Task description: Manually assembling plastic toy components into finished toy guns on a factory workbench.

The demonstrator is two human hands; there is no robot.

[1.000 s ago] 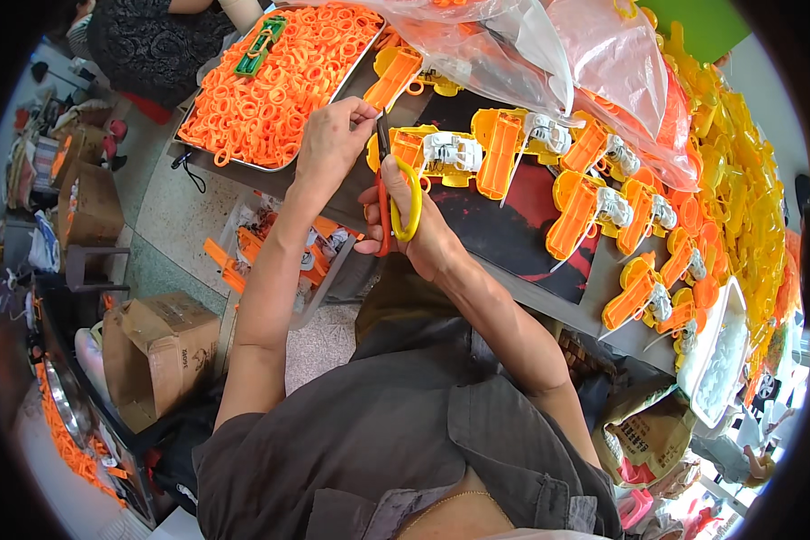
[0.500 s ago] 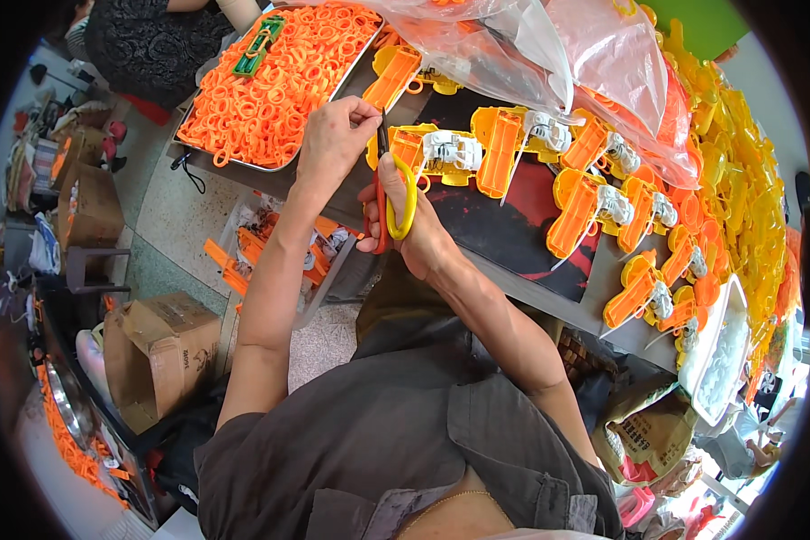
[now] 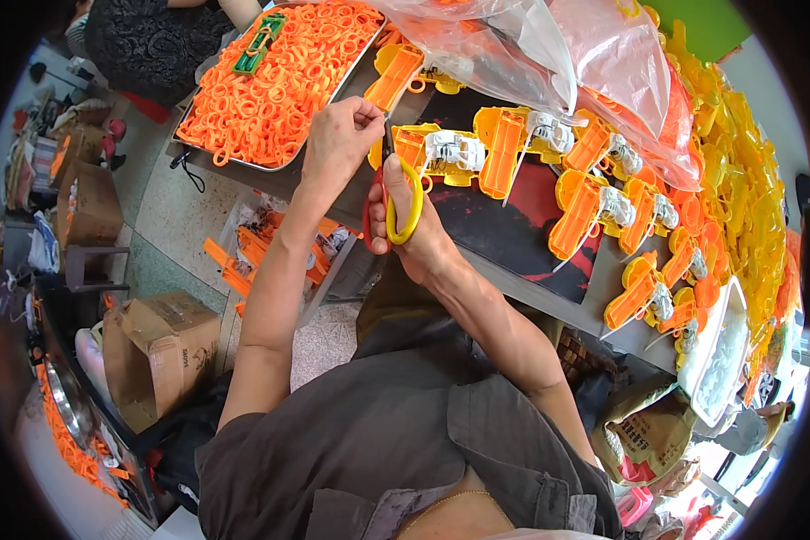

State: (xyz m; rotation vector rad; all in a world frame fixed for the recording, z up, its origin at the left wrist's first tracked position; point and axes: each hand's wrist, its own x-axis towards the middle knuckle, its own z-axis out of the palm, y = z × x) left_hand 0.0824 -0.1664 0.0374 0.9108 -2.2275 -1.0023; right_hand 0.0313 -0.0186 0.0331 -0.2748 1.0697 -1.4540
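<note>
My right hand (image 3: pixel 416 236) was closed around a pair of scissors (image 3: pixel 391 200), fingers through the yellow loop and the red loop just beside it, the blades pointing up toward my other hand. My left hand (image 3: pixel 335 144) was pinched shut, thumb against fingertips, just above the scissors; whatever small piece sat in that pinch was too hidden for me to tell. Both hands hovered over the near edge of the dark workbench (image 3: pixel 513 236).

Right beside the scissors, on the bench, lay an orange and yellow plastic toy housing (image 3: pixel 441 153) with a white mechanism set in it. More of the same housings (image 3: pixel 603 202) ran in a row to my right, curving away along the bench. Behind them, clear plastic bags (image 3: pixel 549 45) lay heaped, and a pile of yellow plastic parts (image 3: pixel 747 180) filled the far right.

To the left of my left hand stood a metal tray (image 3: pixel 209 154) full of orange plastic rings (image 3: pixel 279 81), with a green piece (image 3: pixel 259 42) resting on top. Below the bench edge sat a bin of orange strips (image 3: pixel 261 252), and farther left on the floor an open cardboard box (image 3: pixel 166 346).
</note>
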